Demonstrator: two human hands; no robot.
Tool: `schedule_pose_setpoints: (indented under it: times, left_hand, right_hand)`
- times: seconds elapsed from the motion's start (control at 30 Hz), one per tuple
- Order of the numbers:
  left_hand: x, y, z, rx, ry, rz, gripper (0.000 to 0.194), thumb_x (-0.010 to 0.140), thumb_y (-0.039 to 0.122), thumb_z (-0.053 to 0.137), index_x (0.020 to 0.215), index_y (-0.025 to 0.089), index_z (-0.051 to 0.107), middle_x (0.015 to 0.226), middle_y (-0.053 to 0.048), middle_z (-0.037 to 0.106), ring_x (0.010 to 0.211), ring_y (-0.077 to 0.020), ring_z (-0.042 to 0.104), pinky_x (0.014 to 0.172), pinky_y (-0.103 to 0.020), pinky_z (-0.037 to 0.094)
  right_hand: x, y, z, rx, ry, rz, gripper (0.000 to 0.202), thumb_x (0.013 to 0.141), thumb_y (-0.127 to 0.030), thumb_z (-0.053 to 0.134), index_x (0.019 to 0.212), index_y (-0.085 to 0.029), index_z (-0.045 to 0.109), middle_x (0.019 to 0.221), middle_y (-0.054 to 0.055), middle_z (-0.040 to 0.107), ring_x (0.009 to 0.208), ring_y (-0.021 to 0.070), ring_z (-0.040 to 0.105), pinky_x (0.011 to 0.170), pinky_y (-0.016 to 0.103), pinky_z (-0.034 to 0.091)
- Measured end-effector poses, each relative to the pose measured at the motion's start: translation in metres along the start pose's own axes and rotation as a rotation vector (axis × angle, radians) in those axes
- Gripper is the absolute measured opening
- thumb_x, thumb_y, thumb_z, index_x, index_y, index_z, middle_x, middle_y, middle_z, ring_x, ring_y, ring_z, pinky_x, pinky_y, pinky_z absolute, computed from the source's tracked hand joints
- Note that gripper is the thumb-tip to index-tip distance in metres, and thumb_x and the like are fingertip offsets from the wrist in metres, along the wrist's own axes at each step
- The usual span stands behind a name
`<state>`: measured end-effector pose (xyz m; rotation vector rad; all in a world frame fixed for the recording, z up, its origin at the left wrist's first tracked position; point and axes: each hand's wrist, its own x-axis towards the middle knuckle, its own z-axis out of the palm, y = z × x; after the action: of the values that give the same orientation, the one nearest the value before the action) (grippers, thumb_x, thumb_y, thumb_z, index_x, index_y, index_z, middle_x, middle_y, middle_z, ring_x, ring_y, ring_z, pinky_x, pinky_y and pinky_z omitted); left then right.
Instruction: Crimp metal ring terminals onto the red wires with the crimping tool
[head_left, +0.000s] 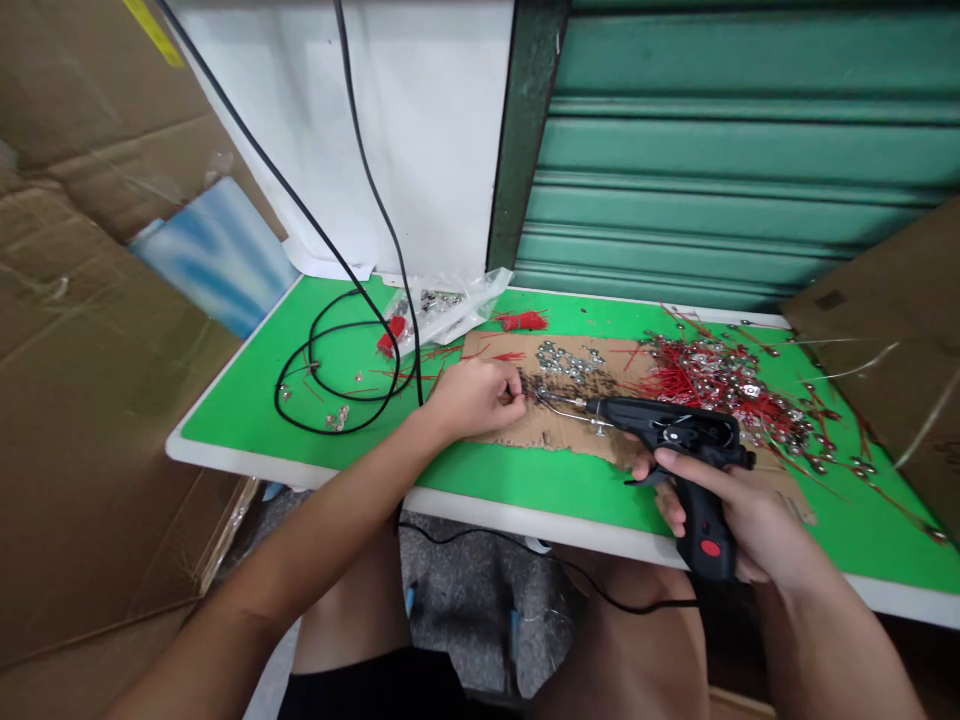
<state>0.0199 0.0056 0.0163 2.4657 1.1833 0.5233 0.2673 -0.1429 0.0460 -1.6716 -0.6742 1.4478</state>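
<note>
My right hand [754, 510] is wrapped round the grip of a black soldering gun [660, 418] with a red button, its fingers near the trigger. The gun's tip points left, close to the fingertips of my left hand [480, 398]. That hand is closed in a pinch over a scorched piece of cardboard [517, 432]; what sits between the fingers is too small to make out. Just beyond the tip, small shiny metal parts [568, 362] lie loose on the cardboard. Right of them spreads a heap of red wires with metal ends [712, 380].
A clear plastic bag of small parts [450, 318] and a red wire bundle [525, 320] lie at the back of the green tabletop [255, 400]. A black cable [352, 432] loops on the left. Large cardboard boxes [82, 400] flank the table; a green shutter [735, 150] stands behind.
</note>
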Motion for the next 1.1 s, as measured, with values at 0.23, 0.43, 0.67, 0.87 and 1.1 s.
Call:
schedule_pose_setpoints:
  times: [0.23,0.43,0.67,0.87,1.1]
  left_hand:
    - [-0.0002,0.0018,0.0,-0.013,-0.002,-0.024,0.012,0.079,0.028,0.066,0.08,0.022,0.077,0.071,-0.002,0.073,0.072,-0.0188,0.066,0.064,-0.027,0.044]
    - [0.0006,0.0032,-0.0003,-0.03,-0.01,-0.044,0.011,0.08,0.026,0.067,0.081,0.022,0.077,0.068,0.0,0.072,0.069,-0.0181,0.065,0.063,-0.028,0.043]
    - [0.0008,0.0036,-0.0017,-0.033,-0.02,-0.044,0.012,0.08,0.027,0.067,0.081,0.021,0.077,0.068,0.0,0.072,0.069,-0.0177,0.064,0.064,-0.028,0.043]
    - [0.0013,0.0036,-0.0011,-0.022,-0.026,-0.051,0.013,0.081,0.028,0.067,0.082,0.021,0.077,0.068,-0.001,0.072,0.069,-0.0182,0.065,0.065,-0.027,0.044]
    - [0.0006,0.003,0.0001,-0.008,-0.027,-0.053,0.014,0.081,0.03,0.066,0.082,0.022,0.077,0.068,0.0,0.073,0.07,-0.0185,0.066,0.065,-0.028,0.043]
  right_hand:
    - [0.0073,0.0027,-0.0055,-0.02,-0.011,0.025,0.046,0.065,-0.059,0.088,0.076,-0.018,0.071,0.05,0.002,0.057,0.043,0.0123,0.049,0.038,0.021,0.036]
    - [0.0064,0.0019,-0.0028,-0.002,0.006,0.026,0.045,0.063,-0.057,0.089,0.072,-0.017,0.069,0.049,0.002,0.056,0.042,0.0123,0.048,0.037,0.021,0.035]
    - [0.0031,-0.0038,0.0015,-0.007,-0.015,0.03,0.049,0.059,-0.059,0.09,0.078,-0.016,0.075,0.047,0.001,0.052,0.041,0.0112,0.047,0.036,0.019,0.033]
    - [0.0044,-0.0035,0.0018,0.005,-0.018,0.034,0.047,0.062,-0.057,0.088,0.081,-0.015,0.077,0.046,0.001,0.052,0.04,0.0107,0.046,0.035,0.019,0.032]
    - [0.0075,-0.0034,0.0044,0.006,-0.003,0.034,0.056,0.048,-0.064,0.091,0.075,-0.016,0.077,0.042,0.0,0.051,0.037,0.0103,0.044,0.033,0.018,0.03]
